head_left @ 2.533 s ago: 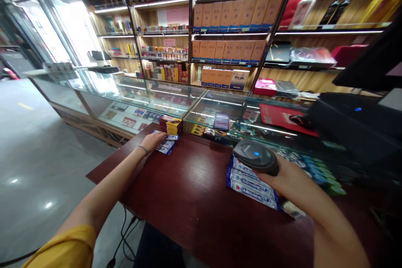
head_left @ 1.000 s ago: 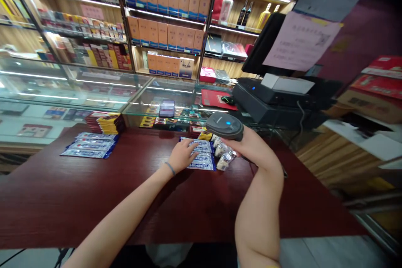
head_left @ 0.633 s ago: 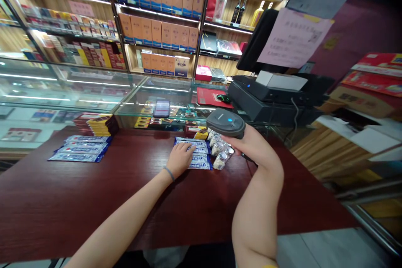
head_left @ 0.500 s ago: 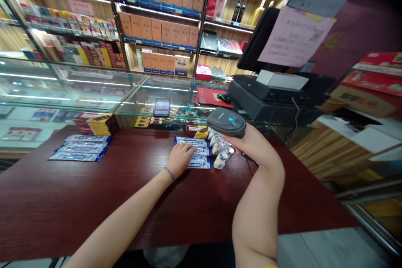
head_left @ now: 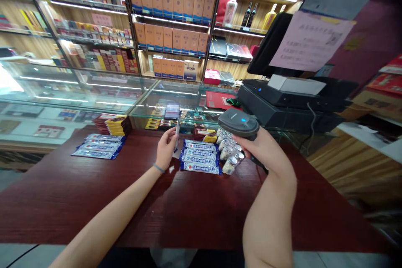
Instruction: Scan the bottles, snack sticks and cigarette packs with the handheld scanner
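My left hand point(head_left: 166, 145) is closed around a narrow blue-and-white packet point(head_left: 177, 130), held upright and seen nearly edge-on above the dark red tabletop. A barcode scanner point(head_left: 238, 122) with a blue light is in my right hand point(head_left: 253, 144), my fingers wrapped round its handle. The scanner sits above small bottles with silver caps point(head_left: 230, 163), partly covering them. Between my hands, several matching blue-and-white packets point(head_left: 201, 159) lie in an overlapping row. More such packets point(head_left: 99, 146) are spread on the left of the table.
Stacked yellow-and-brown packs point(head_left: 117, 126) stand behind the left packets, with a similar stack point(head_left: 205, 135) behind the middle row. A glass counter point(head_left: 125, 92) runs along the far edge. A black monitor point(head_left: 270, 44) stands at the right, near a mouse point(head_left: 233, 101) on a red mat.
My left hand has come off the middle row and moved left and up, now gripping one packet upright. My right hand still holds the scanner. The camera view has shifted left.
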`<state>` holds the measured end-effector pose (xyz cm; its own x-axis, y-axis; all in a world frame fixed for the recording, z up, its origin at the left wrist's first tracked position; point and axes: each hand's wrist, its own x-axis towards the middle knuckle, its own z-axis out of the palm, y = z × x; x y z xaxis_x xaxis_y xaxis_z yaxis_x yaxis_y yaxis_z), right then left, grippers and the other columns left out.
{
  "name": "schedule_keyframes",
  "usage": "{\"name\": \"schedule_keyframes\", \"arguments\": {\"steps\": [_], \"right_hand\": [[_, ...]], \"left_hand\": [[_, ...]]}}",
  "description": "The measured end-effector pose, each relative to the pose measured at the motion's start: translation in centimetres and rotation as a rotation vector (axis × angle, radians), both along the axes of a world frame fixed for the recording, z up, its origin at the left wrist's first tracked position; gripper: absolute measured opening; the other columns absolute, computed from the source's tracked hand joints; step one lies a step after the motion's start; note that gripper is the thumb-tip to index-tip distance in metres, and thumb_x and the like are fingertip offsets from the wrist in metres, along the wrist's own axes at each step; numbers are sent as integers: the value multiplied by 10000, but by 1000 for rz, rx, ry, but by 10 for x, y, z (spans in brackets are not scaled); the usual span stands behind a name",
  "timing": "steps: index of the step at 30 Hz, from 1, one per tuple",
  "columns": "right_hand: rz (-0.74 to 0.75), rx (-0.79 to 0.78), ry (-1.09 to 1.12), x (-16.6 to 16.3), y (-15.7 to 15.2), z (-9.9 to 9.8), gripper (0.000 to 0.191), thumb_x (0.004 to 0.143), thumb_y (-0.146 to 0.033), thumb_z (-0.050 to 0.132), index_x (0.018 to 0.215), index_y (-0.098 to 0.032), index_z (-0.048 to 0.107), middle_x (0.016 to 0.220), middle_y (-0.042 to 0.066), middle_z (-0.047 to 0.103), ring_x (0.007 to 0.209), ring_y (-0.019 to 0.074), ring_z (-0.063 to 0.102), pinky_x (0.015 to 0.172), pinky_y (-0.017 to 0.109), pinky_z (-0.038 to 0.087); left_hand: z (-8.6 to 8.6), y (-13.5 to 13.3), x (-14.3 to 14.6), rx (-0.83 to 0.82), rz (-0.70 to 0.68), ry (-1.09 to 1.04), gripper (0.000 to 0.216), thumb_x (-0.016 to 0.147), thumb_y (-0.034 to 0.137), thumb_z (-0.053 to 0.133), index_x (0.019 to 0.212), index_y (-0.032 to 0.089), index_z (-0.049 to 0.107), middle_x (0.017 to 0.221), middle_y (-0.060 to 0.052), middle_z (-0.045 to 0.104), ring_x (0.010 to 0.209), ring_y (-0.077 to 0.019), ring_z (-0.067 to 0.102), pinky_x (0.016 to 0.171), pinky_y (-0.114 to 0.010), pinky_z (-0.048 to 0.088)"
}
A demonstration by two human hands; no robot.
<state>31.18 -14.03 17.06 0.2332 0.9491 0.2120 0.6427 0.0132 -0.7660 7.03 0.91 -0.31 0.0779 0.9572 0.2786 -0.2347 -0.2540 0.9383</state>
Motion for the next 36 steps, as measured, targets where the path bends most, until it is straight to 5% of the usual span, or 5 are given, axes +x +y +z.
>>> {"name": "schedule_keyframes", "arguments": {"steps": [4, 7, 15, 29, 36], "right_hand": [[53, 57, -64, -9, 12, -6, 468, 847, -404, 714, 1278, -245, 628, 1043, 74, 773, 763, 254, 718, 711, 392, 570], [103, 78, -116, -23, 24, -11, 487, 825, -372, 736, 1283, -275, 604, 1217, 64, 738, 1090, 303, 699, 896, 422, 545], [227, -237, -371, -69, 37, -17, 484, 807, -356, 711, 1263, -289, 563, 1022, 51, 778, 930, 321, 735, 711, 340, 497], [227, -226, -368, -80, 37, -20, 473, 762, -306, 704, 1233, -290, 667, 1057, 58, 782, 995, 341, 719, 823, 396, 516], [230, -119, -319, -75, 36, -20, 491, 751, -283, 737, 1234, -308, 652, 991, 27, 789, 915, 305, 732, 748, 343, 523]], "left_hand": [[-2, 6, -35, -350, -242, -213, 427, 827, 373, 785, 1175, 166, 649, 1107, -97, 725, 912, -219, 727, 704, -340, 641], [-3, 7, -56, -457, -285, -257, 349, 847, 283, 777, 1143, 154, 643, 1109, -109, 723, 857, -210, 744, 639, -320, 651], [-12, 15, -70, -518, -218, -226, 316, 859, 249, 769, 1147, 154, 681, 1076, -95, 725, 814, -187, 750, 615, -268, 635], [-15, 17, -72, -502, -249, -237, 329, 872, 270, 760, 1164, 143, 678, 1090, -130, 736, 858, -204, 751, 660, -274, 635], [-15, 17, -74, -492, -274, -270, 290, 878, 293, 751, 1124, 158, 677, 1047, -97, 723, 831, -189, 741, 648, -282, 639]]}}
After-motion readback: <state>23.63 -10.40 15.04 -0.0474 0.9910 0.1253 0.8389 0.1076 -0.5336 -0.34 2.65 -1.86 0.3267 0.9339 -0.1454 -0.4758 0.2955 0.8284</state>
